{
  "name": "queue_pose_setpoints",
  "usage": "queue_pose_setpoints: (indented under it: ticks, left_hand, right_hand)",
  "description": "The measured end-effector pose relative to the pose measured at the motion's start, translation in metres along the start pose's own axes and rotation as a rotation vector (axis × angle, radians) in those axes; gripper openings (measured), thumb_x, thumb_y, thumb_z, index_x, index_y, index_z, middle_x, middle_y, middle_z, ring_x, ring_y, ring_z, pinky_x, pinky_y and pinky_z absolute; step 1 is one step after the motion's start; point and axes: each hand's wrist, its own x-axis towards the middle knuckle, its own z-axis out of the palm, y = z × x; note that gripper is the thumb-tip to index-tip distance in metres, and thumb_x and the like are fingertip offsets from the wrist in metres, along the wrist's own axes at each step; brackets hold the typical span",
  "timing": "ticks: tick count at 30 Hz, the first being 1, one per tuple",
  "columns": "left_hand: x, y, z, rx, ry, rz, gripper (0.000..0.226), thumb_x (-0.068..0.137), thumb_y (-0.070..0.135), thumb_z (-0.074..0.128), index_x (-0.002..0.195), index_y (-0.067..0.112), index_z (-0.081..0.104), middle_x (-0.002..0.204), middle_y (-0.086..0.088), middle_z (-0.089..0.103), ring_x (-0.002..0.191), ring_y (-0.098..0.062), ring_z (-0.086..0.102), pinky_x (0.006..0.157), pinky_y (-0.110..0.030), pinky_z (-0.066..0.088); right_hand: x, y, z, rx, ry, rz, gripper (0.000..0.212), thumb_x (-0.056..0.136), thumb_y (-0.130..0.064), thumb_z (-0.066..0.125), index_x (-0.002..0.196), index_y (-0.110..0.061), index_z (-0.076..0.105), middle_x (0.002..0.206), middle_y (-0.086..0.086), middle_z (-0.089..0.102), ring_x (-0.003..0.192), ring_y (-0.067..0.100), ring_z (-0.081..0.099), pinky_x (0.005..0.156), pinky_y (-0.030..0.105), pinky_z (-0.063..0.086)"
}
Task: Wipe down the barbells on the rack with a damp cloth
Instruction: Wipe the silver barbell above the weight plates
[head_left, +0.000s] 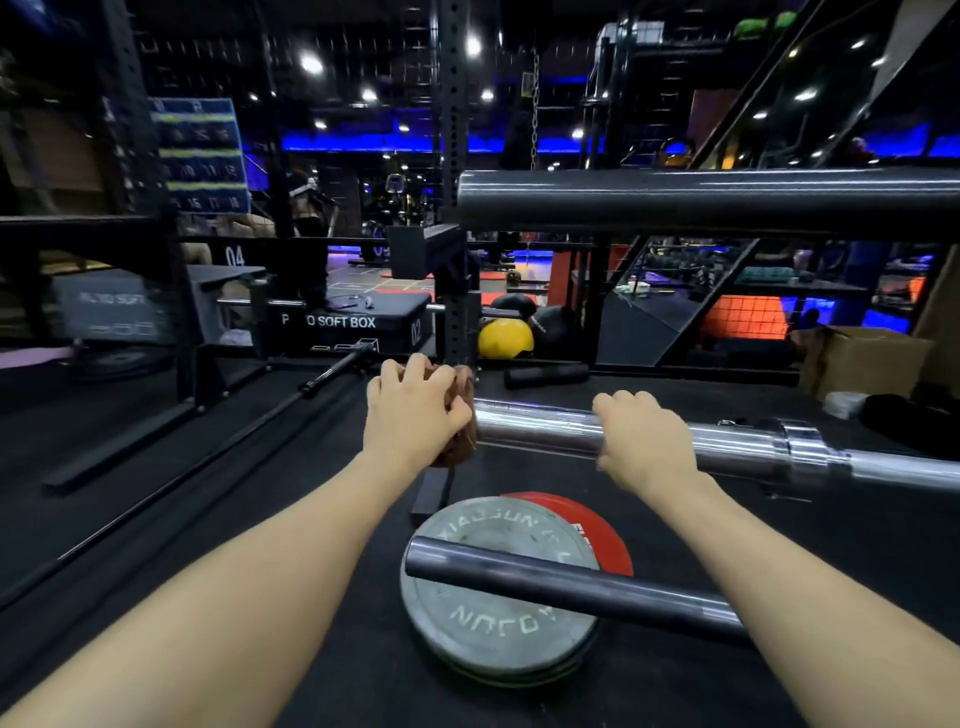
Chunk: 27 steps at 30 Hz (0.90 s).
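A chrome barbell (540, 428) runs from the middle of the view off to the right, its sleeve end pointing left. My left hand (415, 410) grips a brown cloth (462, 410) bunched over that sleeve end. My right hand (641, 441) curls over the same sleeve a little further right. A dark barbell sleeve (701, 200) hangs higher up on the right. Another dark bar (571, 587) lies lower, close to me, over the plates.
A grey weight plate (483, 629) and a red plate (597, 530) lie on the black floor below my arms. The rack upright (454, 156) stands behind my left hand. A thin black bar (234, 441) lies on the floor at left. A yellow ball (504, 338) and a cardboard box (862, 364) sit beyond.
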Motion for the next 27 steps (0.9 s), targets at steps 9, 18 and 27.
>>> queue_pose_setpoints:
  ticks: [9, 18, 27]
  left_hand:
    - [-0.001, 0.005, -0.01, -0.023, 0.067, -0.021, 0.023, 0.077, 0.028, 0.054, 0.084, 0.009, 0.064, 0.089, -0.013, 0.057, 0.081, -0.035, 0.05, 0.065, -0.04, 0.039]
    - [-0.008, 0.104, 0.003, -0.206, 0.097, 0.275, 0.035, 0.072, 0.038, 0.039, 0.079, 0.015, 0.065, 0.082, -0.005, 0.059, 0.069, -0.03, 0.049, 0.059, -0.035, 0.041]
    - [-0.013, 0.19, 0.004, -0.327, -0.012, 0.462, 0.045, 0.08, 0.046, 0.042, 0.108, 0.018, 0.064, 0.104, -0.002, 0.058, 0.088, -0.029, 0.047, 0.079, -0.039, 0.041]
  right_hand:
    - [-0.004, -0.005, -0.007, 0.018, -0.011, 0.013, 0.028, 0.087, -0.016, 0.061, 0.11, -0.017, 0.046, 0.114, 0.002, 0.053, 0.109, 0.022, 0.048, 0.068, 0.028, 0.033]
    - [-0.02, 0.039, -0.019, 0.082, 0.04, -0.093, 0.053, 0.082, -0.031, 0.07, 0.127, -0.016, 0.047, 0.128, 0.002, 0.047, 0.119, 0.023, 0.043, 0.09, 0.031, 0.04]
    - [-0.056, 0.125, 0.008, 0.126, 0.031, 0.063, 0.079, 0.08, -0.02, 0.074, 0.143, -0.008, 0.027, 0.144, 0.005, 0.033, 0.134, 0.023, 0.028, 0.111, 0.028, 0.026]
